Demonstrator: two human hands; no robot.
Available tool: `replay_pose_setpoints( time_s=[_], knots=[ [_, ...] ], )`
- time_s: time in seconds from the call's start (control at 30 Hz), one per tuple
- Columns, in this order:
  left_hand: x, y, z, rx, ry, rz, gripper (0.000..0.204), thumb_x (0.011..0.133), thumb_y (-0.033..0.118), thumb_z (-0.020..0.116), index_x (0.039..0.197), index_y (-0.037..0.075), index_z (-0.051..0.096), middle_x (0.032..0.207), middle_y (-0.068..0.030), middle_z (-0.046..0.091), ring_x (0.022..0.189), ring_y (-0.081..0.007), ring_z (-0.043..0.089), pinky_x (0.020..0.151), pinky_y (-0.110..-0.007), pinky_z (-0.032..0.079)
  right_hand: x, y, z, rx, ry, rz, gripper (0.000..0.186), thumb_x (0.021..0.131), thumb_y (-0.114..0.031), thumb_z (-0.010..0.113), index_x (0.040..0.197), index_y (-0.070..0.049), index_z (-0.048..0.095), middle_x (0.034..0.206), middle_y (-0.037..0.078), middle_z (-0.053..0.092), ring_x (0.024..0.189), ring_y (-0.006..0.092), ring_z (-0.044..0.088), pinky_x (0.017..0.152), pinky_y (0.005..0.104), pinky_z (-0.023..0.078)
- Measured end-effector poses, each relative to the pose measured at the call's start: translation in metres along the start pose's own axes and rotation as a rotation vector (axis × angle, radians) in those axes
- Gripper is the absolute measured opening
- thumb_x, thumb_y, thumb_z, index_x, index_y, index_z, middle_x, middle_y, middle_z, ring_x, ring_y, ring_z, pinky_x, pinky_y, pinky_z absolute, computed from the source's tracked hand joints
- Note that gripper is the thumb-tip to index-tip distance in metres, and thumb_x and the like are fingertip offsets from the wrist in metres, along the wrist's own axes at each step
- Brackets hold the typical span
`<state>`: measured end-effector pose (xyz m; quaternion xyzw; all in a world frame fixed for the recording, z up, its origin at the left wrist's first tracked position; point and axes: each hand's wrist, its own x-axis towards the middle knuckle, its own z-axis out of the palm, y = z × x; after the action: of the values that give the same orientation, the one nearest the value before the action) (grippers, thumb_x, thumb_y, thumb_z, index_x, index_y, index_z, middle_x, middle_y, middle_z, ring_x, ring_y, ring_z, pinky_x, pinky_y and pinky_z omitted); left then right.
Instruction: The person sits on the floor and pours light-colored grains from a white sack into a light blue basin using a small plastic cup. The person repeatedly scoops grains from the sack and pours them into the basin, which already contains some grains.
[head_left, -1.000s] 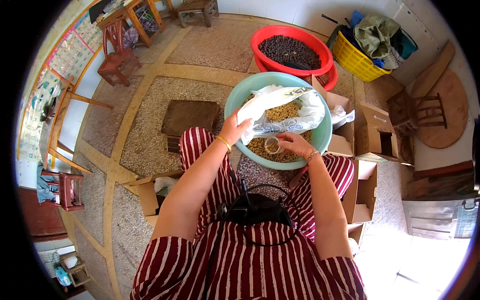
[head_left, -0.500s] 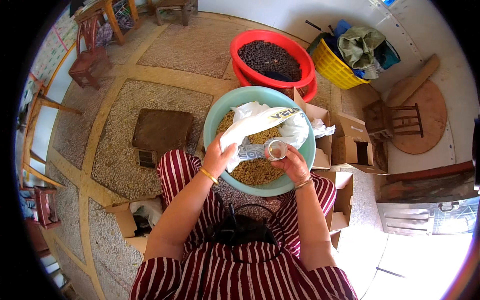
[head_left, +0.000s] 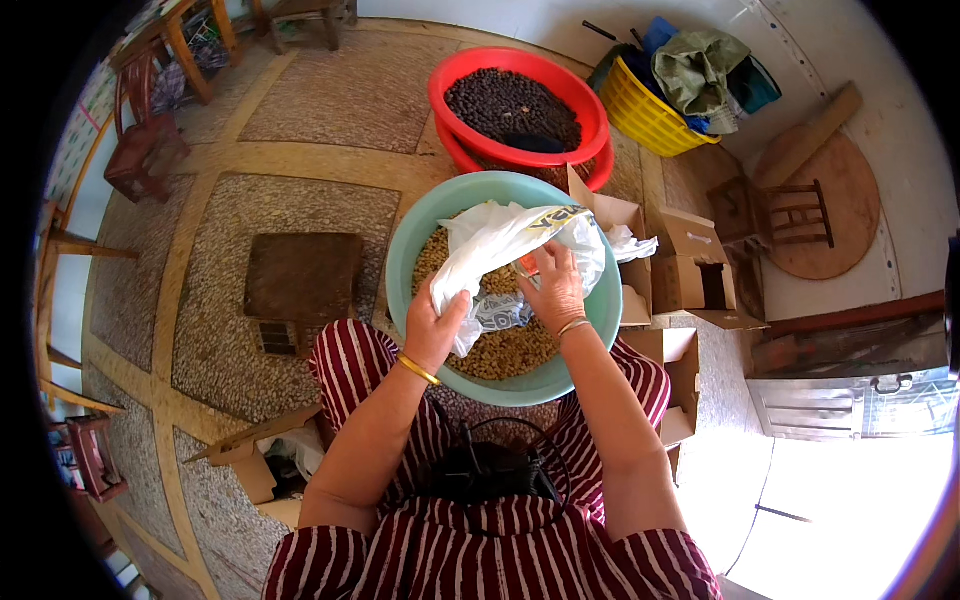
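A white plastic bag [head_left: 490, 248] with print near its rim lies over the pale green basin [head_left: 402, 240]. My left hand [head_left: 437, 322] is closed on the bag's near left edge. At the bag's mouth is my right hand [head_left: 556, 290], its fingers curled inward beside a small red-orange patch [head_left: 527, 264]. What these fingers hold is mostly hidden by the hand and bag. A grey-blue patterned piece [head_left: 503, 312] shows below the bag's opening, between my hands. Tan kernels or beans [head_left: 500, 352] fill the basin around and under the bag.
Beyond the basin stand stacked red tubs [head_left: 440, 92] with dark round pieces [head_left: 512, 108]. A yellow basket [head_left: 640, 110] is at the far right. Cardboard boxes [head_left: 690, 262] flank the basin's right side. A low brown stool [head_left: 303, 275] stands left, and another open box [head_left: 250, 465] sits near-left.
My right hand has moved up and inward to the bag's mouth. The clear cup it held is no longer plainly visible. My left hand keeps its grip on the bag.
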<state>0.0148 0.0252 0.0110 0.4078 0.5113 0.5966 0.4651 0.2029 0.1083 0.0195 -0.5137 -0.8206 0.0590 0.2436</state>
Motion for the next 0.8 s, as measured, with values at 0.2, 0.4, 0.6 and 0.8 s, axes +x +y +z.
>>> replay_pose_setpoints(
  time_s=[0.2, 0.4, 0.6, 0.8],
  knots=[
    [0.003, -0.001, 0.009, -0.069, -0.015, 0.012, 0.036, 0.083, 0.02, 0.059, 0.111, -0.002, 0.05, 0.091, -0.0061, 0.058, 0.078, -0.0114, 0.054, 0.069, -0.026, 0.044, -0.005, 0.01, -0.011, -0.002, 0.108, 0.065, 0.054, 0.062, -0.01, 0.073, 0.112, -0.009, 0.053, 0.108, 0.013, 0.047, 0.098, 0.0309, 0.048, 0.084, 0.0396, 0.043],
    [0.005, -0.001, 0.011, -0.096, 0.018, 0.026, 0.035, 0.083, 0.019, 0.059, 0.111, -0.001, 0.05, 0.091, -0.0057, 0.058, 0.078, -0.0112, 0.053, 0.07, -0.026, 0.044, -0.055, -0.01, -0.034, 0.705, -0.022, 0.521, 0.049, 0.066, -0.016, 0.073, 0.11, -0.007, 0.055, 0.102, 0.011, 0.051, 0.09, 0.0226, 0.055, 0.077, 0.0319, 0.047],
    [-0.003, -0.003, 0.007, 0.072, 0.063, 0.049, 0.035, 0.081, 0.017, 0.058, 0.11, -0.001, 0.051, 0.091, -0.0095, 0.06, 0.078, -0.0155, 0.057, 0.07, -0.029, 0.046, -0.1, -0.024, -0.025, 0.505, -0.352, 0.259, 0.044, 0.069, -0.021, 0.07, 0.107, -0.005, 0.055, 0.096, 0.013, 0.052, 0.086, 0.024, 0.056, 0.075, 0.0337, 0.047],
    [-0.008, -0.014, 0.007, 0.167, 0.089, 0.161, 0.035, 0.081, 0.019, 0.058, 0.11, 0.0, 0.052, 0.092, -0.0133, 0.061, 0.081, -0.0198, 0.06, 0.072, -0.031, 0.047, -0.09, -0.021, 0.002, 0.07, -0.426, 0.055, 0.029, 0.07, -0.02, 0.064, 0.094, -0.006, 0.054, 0.094, 0.018, 0.05, 0.088, 0.0352, 0.052, 0.078, 0.042, 0.044]
  ],
)
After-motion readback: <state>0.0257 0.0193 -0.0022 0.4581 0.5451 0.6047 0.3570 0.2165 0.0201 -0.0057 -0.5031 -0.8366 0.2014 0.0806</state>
